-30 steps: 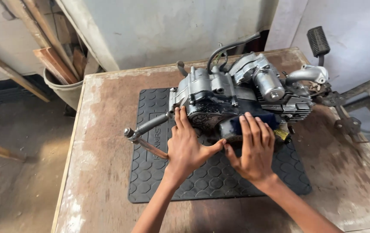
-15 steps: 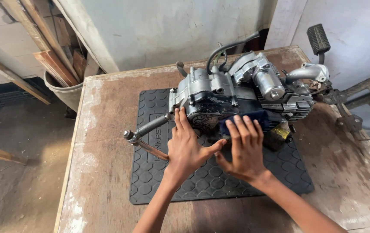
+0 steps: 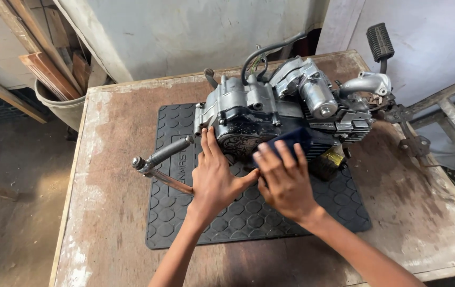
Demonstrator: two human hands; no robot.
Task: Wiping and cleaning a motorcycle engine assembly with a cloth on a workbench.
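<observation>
Motorcycle engine (image 3: 286, 114) just beyond both hands' fingers (image 3: 209, 146), touching them.

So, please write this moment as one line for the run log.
left hand: flat on engine | right hand: on blue pad | base: rubber mat

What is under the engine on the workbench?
The engine sits on a black rubber mat laid on the worn table. Whatever lies directly beneath its casing, behind both hands, is covered.
</observation>
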